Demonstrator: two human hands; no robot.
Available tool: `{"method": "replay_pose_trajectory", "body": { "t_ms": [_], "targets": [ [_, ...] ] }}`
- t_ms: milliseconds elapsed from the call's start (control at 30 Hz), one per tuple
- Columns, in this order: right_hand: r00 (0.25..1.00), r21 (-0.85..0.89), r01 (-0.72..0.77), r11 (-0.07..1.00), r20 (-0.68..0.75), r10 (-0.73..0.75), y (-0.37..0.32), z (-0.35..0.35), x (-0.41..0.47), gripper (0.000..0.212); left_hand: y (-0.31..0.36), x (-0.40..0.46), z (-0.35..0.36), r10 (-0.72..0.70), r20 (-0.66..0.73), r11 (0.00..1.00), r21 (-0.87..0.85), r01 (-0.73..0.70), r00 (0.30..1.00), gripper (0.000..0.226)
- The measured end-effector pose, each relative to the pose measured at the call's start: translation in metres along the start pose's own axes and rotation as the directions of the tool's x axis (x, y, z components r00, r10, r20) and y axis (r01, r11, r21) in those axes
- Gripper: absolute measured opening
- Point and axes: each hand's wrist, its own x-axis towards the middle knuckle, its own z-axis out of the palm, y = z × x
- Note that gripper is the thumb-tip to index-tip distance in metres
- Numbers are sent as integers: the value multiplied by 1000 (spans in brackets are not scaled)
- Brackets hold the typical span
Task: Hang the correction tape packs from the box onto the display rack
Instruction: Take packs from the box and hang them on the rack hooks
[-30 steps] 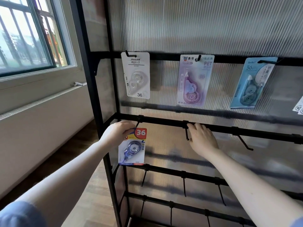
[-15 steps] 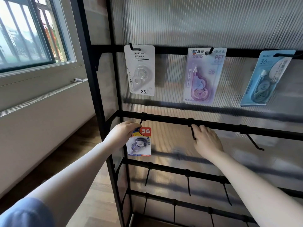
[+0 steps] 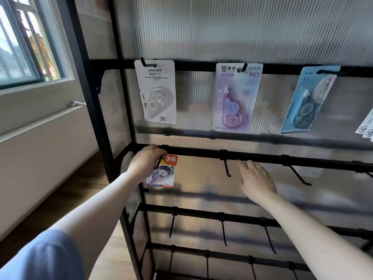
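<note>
The right hand (image 3: 257, 179), fingers open, had just left the display rack (image 3: 252, 157)'s second bar; the left hand (image 3: 146, 163) gripped the correction tape pack (image 3: 162, 172) beneath it, seemingly nearly hung.

Yellow-and-red correction tape pack (image 3: 162, 171) hangs upright at the display rack's (image 3: 262, 157) second bar, far left.

Second-row hook (image 3: 227, 168) bare, open approach; black rail (image 3: 262, 157) directly above, neighbouring hook (image 3: 299, 176) well apart
</note>
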Motion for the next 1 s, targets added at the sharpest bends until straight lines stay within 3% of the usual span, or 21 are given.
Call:
{"method": "replay_pose_trajectory", "body": {
  "t_ms": [233, 600, 767, 1000],
  "targets": [
    [1000, -23, -10, 1000, -4, 10, 9, 2, -9, 64, 2, -7, 6, -25, -98, 999, 39, 29, 995, 49],
    [999, -49, -31, 998, 26, 32, 14, 16, -41, 54, 17, -68, 17, -96, -128, 985, 128, 112, 987, 73],
    [999, -14, -21, 1000, 50, 21, 19, 24, -61, 50, 25, -98, 23, -126, -72, 968, 211, 139, 989, 75],
    [995, 51, -8, 999, 102, 3, 43, 47, -95, 50, 67, -147, 62, -218, -22, 955, 201, 218, 976, 74]
  ]
}}
